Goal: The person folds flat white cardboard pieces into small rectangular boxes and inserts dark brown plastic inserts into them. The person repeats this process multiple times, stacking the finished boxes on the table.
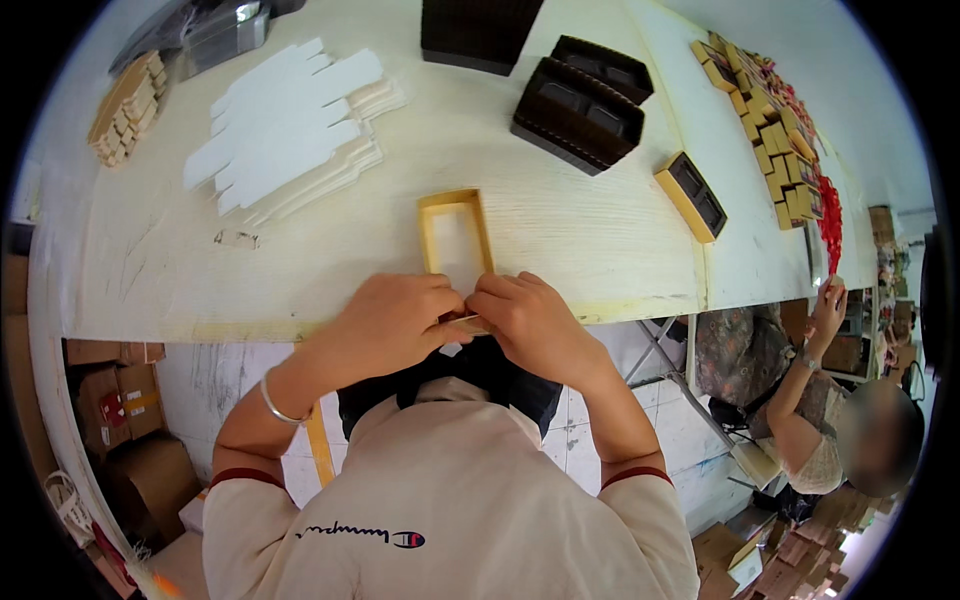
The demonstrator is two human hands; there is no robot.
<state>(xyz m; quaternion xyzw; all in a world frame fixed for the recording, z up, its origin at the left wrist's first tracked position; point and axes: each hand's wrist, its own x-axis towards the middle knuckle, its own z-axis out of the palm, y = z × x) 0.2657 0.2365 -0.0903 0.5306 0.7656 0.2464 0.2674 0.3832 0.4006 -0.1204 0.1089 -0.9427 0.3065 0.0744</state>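
Observation:
At the table's near edge, my left hand (405,312) and my right hand (527,325) meet at the near end of a small open carton (484,238). Its walls are gold and its inside is white. The fingers of both hands are bent and pressed together on the near end wall and its flap, which they partly hide. The carton's far end points away from me on the tabletop. Beyond it to the right lies a finished-looking gold box with a black insert (692,197).
Flat white carton blanks (290,125) are piled at left, beside a tan stack (128,108). Black plastic trays (578,118) stand at the back. Along the far right are gold boxes (785,160) and red strands (830,225), touched by a co-worker's hand (827,308). Brown cardboard boxes (150,480) sit below.

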